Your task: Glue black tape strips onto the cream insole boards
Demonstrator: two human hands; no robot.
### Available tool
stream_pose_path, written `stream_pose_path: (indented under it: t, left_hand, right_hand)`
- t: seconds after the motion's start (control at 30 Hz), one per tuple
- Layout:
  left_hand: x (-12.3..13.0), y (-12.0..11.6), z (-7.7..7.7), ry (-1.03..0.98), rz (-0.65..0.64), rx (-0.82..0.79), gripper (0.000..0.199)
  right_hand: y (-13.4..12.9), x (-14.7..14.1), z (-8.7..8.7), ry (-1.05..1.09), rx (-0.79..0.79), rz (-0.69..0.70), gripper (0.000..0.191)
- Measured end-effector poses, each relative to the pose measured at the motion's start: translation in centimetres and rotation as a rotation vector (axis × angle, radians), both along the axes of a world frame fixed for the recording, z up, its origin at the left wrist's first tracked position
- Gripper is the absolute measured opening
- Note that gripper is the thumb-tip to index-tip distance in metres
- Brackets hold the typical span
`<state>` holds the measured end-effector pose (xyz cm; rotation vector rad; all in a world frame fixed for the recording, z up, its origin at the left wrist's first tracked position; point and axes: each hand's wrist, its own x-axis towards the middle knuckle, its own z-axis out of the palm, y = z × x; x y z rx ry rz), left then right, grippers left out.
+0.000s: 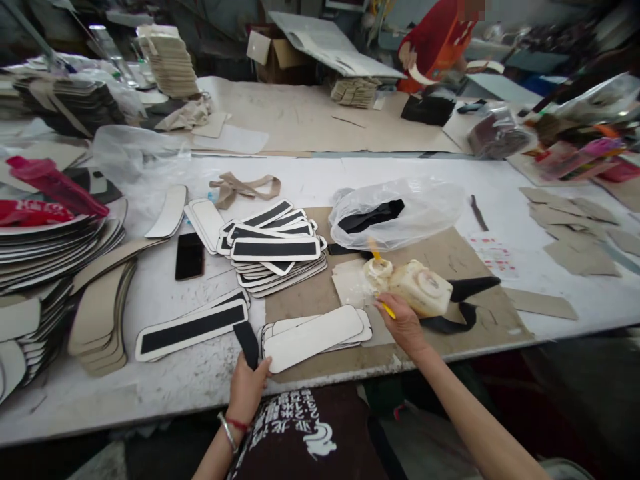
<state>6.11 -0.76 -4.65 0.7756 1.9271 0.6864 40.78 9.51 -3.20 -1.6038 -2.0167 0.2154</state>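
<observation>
My left hand [246,390] is closed on a black fabric strip [247,341], its fingertips at the near left end of a plain white oblong panel [313,337]. That panel lies on a few similar ones. In my right hand [404,328] is a yellow-handled brush [386,307]; its tip is hard to make out. Just beyond it, a cream, crusted plastic bottle [417,287] lies on its side, and another yellow handle [375,251] sticks out near its mouth. Panels with black strips on them [194,329] lie left of my left hand.
A stack of black-striped panels [275,249] stands mid-table, beside a clear bag of black strips [395,213]. A phone [189,256] and piles of curved panels [97,313] are at left. Grey card pieces [570,227] lie right. Across the table, a person in red [435,40] handles a curved piece.
</observation>
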Motion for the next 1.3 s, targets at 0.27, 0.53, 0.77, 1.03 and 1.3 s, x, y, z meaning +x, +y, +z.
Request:
stream_pose_path:
  t: [0.27,0.53,0.77,1.03,1.3]
  left_hand:
    - [-1.1,-0.1,0.6,-0.066,-0.062,-0.041,0.030]
    - [-2.1,0.1,-0.3,-0.124,-0.165,-0.011,0.031]
    - [-2.6,0.8,0.5,-0.172,-0.255,-0.027,0.031]
    - [-2.8,1.5,1.3,-0.236,-0.284,-0.017,0.029]
    - [-3.2,1.7,0.3,-0.302,-0.242,-0.003,0.025]
  right_hand:
    - [-5.2,-6.1,7.5,0.290,-0.035,-0.041,0.012]
    - [-8.0,-11.4,3.1,0.186,-0.136,0.006,0.015]
    - [-9.2,-13.3,3.9,0.201,-0.120,0.001,0.017]
    - [-9.3,-16.6,2.9,0.280,-0.203,-0.055,0.014]
    - [-10.1,-20.2,4.1,0.720,-0.520,-0.306,0.024]
